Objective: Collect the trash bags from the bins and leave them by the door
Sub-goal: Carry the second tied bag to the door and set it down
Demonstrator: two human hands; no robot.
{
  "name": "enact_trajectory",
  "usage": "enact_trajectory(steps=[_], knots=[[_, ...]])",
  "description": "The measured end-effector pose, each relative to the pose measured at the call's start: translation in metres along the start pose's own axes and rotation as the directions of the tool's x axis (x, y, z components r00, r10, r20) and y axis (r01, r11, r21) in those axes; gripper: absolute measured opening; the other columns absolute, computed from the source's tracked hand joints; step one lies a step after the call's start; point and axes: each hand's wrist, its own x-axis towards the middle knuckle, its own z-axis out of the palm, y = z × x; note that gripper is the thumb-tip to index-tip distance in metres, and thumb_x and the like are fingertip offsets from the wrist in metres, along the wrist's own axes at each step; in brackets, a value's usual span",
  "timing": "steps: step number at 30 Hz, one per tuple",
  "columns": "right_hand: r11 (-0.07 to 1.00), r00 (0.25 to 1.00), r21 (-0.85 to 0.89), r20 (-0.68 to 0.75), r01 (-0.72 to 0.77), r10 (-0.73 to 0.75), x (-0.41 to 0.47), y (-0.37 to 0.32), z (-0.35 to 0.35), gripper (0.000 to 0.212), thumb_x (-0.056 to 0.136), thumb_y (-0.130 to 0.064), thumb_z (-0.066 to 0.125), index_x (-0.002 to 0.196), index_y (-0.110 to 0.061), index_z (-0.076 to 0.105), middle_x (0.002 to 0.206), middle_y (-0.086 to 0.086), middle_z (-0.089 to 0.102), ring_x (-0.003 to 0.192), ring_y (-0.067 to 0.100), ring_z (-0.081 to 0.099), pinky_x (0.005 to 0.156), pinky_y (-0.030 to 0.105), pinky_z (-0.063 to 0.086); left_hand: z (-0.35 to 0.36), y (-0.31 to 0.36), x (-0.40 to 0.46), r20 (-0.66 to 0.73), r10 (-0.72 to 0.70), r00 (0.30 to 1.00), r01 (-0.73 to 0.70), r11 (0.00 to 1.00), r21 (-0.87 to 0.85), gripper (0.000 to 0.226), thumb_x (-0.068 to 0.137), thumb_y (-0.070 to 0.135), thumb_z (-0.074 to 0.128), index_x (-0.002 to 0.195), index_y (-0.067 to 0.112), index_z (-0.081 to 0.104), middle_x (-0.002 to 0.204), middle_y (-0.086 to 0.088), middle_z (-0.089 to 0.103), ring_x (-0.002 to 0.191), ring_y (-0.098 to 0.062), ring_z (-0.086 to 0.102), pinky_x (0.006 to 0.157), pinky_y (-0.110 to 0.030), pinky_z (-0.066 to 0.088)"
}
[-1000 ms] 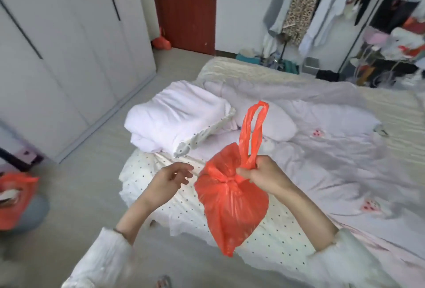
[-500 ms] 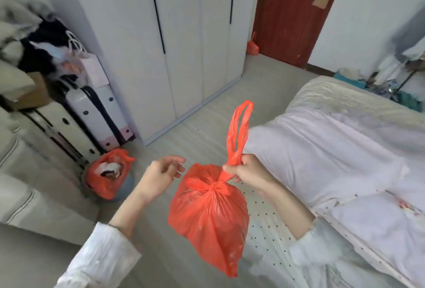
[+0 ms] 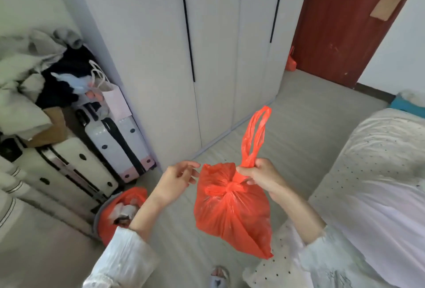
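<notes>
Mid-room, above the floor: right hand (image 3: 261, 176) pinches the handles of the tied orange bag (image 3: 232, 209) just over its knot; the bag hangs in the air as it did half a second ago.
Left hand: left hand (image 3: 177, 178) floats just beside the bag's top, fingers loosely spread, holding nothing, a little nearer the bag than before.
Handles: the loops (image 3: 256, 135) stand up above the fist.
Bin: the bin with its orange liner (image 3: 119, 211) now sits closer, beneath the left forearm, by the suitcases (image 3: 115, 140).
Door: the red door (image 3: 345, 23) stands at the far right, a small orange bag (image 3: 290, 62) at its foot.
Bed: the bed (image 3: 379, 149) fills less of the right side than earlier.
</notes>
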Motion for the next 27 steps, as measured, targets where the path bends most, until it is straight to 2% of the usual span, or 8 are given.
enact_trajectory(steps=[6,9,12,14,18,20,23,27], knots=[[1.0,0.994,-0.004,-0.108,-0.014,0.013,0.121,-0.029,-0.063,0.018,0.083,-0.012,0.064,0.068,-0.02,0.059,0.081,0.007,0.063,0.077,0.019,0.058,0.063,0.026,0.047,0.03,0.028,0.133,0.142,-0.065,0.988,0.072,0.996,-0.045,0.032,0.096,0.005,0.033,0.09,0.022,0.059,0.077,0.0,0.061,0.054,0.005,0.058,0.058,-0.013,0.044],[1.0,0.987,-0.013,-0.16,0.001,-0.004,0.18,-0.039,-0.097,0.021,0.083,-0.011,0.064,0.065,-0.02,0.058,0.073,0.006,0.059,0.067,0.015,0.054,0.063,0.027,0.045,0.042,0.04,0.204,0.169,-0.073,0.983,0.088,0.993,-0.083,0.032,0.096,0.005,0.032,0.089,0.021,0.059,0.078,0.0,0.062,0.057,0.002,0.06,0.057,-0.012,0.045],[0.999,0.974,-0.033,-0.227,0.006,-0.013,0.241,-0.042,-0.132,0.024,0.081,-0.01,0.065,0.062,-0.023,0.058,0.064,-0.003,0.058,0.066,0.012,0.053,0.068,0.032,0.044,0.057,0.055,0.281,0.199,-0.086,0.976,0.109,0.988,-0.11,0.031,0.096,0.005,0.033,0.092,0.018,0.06,0.08,-0.002,0.064,0.067,-0.012,0.06,0.058,-0.011,0.046],[0.999,0.967,-0.041,-0.254,-0.003,-0.008,0.285,-0.046,-0.157,0.024,0.081,-0.011,0.066,0.061,-0.023,0.059,0.061,-0.007,0.055,0.062,0.006,0.048,0.067,0.03,0.041,0.069,0.064,0.337,0.208,-0.087,0.974,0.116,0.985,-0.13,0.031,0.096,0.004,0.033,0.091,0.017,0.061,0.081,-0.003,0.064,0.07,-0.016,0.06,0.06,-0.014,0.047],[0.995,0.959,-0.068,-0.276,-0.079,0.057,0.377,-0.06,-0.215,0.024,0.082,-0.011,0.064,0.062,-0.023,0.059,0.06,-0.004,0.056,0.06,0.009,0.05,0.064,0.03,0.043,0.107,0.087,0.462,0.237,-0.082,0.968,0.126,0.976,-0.176,0.032,0.094,0.002,0.034,0.09,0.016,0.062,0.08,-0.004,0.065,0.072,-0.019,0.059,0.067,-0.023,0.046],[0.99,0.945,-0.078,-0.313,-0.12,0.09,0.418,-0.069,-0.25,0.025,0.081,-0.011,0.065,0.061,-0.023,0.06,0.06,-0.004,0.059,0.062,0.012,0.054,0.07,0.036,0.045,0.131,0.108,0.523,0.279,-0.066,0.958,0.119,0.977,-0.176,0.031,0.094,0.002,0.034,0.091,0.015,0.062,0.081,-0.005,0.066,0.072,-0.019,0.06,0.068,-0.025,0.046],[0.982,0.925,-0.094,-0.361,-0.165,0.121,0.466,-0.081,-0.308,0.027,0.081,-0.014,0.066,0.057,-0.024,0.058,0.057,-0.007,0.057,0.058,0.008,0.051,0.07,0.032,0.042,0.173,0.15,0.605,0.358,-0.029,0.933,0.093,0.982,-0.162,0.031,0.093,0.002,0.034,0.09,0.015,0.062,0.08,-0.006,0.066,0.071,-0.018,0.06,0.066,-0.022,0.047],[0.985,0.885,0.029,-0.435,-0.167,0.163,0.518,-0.086,-0.381,0.011,0.083,-0.019,0.066,0.074,-0.013,0.064,0.074,0.005,0.063,0.071,0.016,0.056,0.076,0.036,0.045,0.234,0.196,0.692,0.5,-0.009,0.866,0.069,0.992,-0.101,0.029,0.094,0.003,0.034,0.099,0.008,0.062,0.079,-0.004,0.065,0.07,-0.016,0.059,0.062,-0.015,0.049]])
